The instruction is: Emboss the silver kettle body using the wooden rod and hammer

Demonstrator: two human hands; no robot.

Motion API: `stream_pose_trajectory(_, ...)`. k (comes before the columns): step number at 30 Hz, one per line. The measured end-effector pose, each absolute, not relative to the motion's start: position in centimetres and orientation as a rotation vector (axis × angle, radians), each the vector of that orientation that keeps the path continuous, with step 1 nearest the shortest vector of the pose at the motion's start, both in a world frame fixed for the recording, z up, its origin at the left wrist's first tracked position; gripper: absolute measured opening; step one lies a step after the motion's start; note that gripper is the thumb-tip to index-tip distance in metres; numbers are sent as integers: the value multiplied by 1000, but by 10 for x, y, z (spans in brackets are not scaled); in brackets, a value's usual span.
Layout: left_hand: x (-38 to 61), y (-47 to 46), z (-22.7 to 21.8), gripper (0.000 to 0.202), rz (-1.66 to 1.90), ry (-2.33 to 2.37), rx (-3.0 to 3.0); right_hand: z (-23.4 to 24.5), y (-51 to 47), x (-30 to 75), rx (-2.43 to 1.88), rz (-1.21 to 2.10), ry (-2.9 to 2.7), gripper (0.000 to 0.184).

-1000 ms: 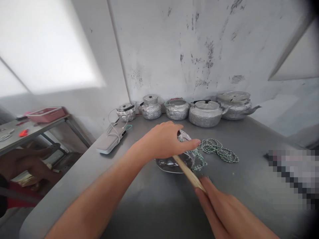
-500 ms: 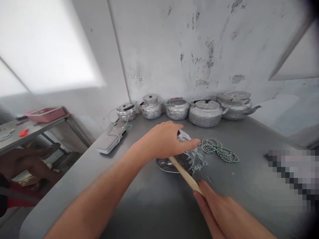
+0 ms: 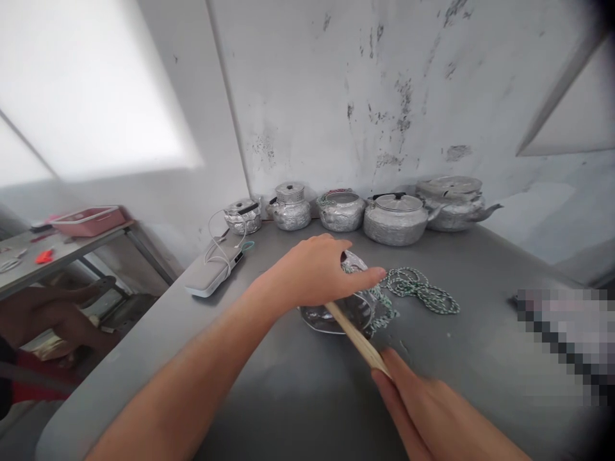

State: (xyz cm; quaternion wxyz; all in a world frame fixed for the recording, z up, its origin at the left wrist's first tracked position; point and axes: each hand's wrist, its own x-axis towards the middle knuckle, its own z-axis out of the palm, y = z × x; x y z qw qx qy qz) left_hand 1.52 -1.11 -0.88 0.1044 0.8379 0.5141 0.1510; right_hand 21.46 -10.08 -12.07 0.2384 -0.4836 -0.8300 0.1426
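A small silver metal kettle (image 3: 331, 325) with a dark, open mouth lies tilted towards me on the grey table. Green-and-white cord (image 3: 383, 304) runs along its right side, and a loose coil of cord (image 3: 423, 290) lies beyond. My left hand (image 3: 319, 269) holds the kettle from above, thumb stretched to the right; its other fingertips are mostly hidden behind the metal. My right hand (image 3: 413, 390) is closed around a pale wooden stick (image 3: 358, 338). The stick's far end reaches the kettle's mouth under my left hand, where its tip is hidden.
Several silver kettles (image 3: 396, 224) line the wall at the table's back. A grey power bank (image 3: 211, 272) with a white cable lies on the left. A blurred-out object (image 3: 567, 339) is at right. Beyond the left edge, a side table holds a pink basket (image 3: 91, 221); another person's legs (image 3: 62, 314) show below.
Both hands, the stick and the kettle stay almost exactly where they were. The whole view has shifted only very slightly.
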Motion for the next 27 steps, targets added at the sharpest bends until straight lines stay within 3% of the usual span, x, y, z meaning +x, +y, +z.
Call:
stream_pose_trajectory(15, 15, -11, -9, 85, 441, 1525, 2466, -120, -99, 216, -1334, 393, -2310, 40)
stream_pose_trajectory(27, 15, -10, -10, 84, 439, 1523, 2477, -119, -98, 214, -1445, 568, -2248, 32)
